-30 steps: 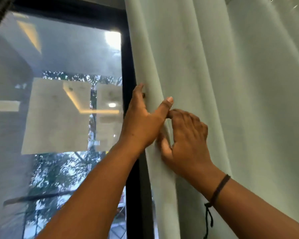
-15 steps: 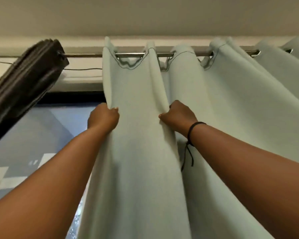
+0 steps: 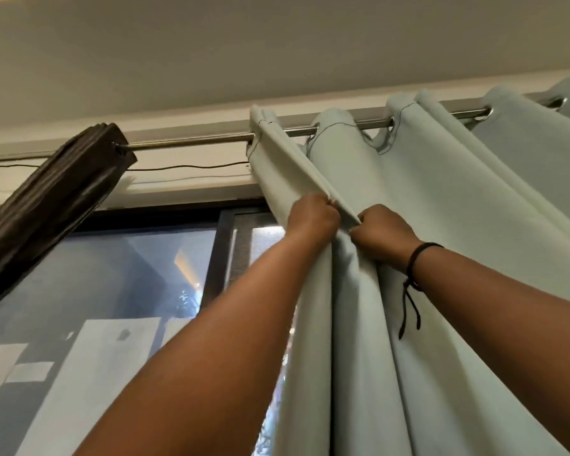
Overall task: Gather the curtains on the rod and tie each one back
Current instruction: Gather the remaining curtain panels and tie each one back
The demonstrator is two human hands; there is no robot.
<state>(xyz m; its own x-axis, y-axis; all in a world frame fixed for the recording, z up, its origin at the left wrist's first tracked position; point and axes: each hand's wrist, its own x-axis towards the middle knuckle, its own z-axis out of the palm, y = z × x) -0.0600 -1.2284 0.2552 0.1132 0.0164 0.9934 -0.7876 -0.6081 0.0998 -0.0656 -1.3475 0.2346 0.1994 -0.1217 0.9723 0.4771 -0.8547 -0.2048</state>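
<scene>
A pale green curtain (image 3: 441, 199) hangs by metal eyelets from a silver rod (image 3: 191, 143) under the ceiling. My left hand (image 3: 311, 217) grips the curtain's leading fold, fingers curled into the cloth. My right hand (image 3: 384, 235), with a black cord on its wrist, grips the neighbouring fold right beside it. The two fists nearly touch, and the first folds are bunched between them. A dark brown curtain (image 3: 53, 199) is gathered tight at the left end of the rod.
A dark-framed window (image 3: 221, 258) with reflections in its glass lies behind and to the left. A thin black wire (image 3: 185, 166) runs along the wall below the rod. The bare stretch of rod lies between the two curtains.
My hands rose from the curtain's edge by the window frame to just below the rod. They have drawn together, pulling the leading fold rightward along the rod and baring more of it.
</scene>
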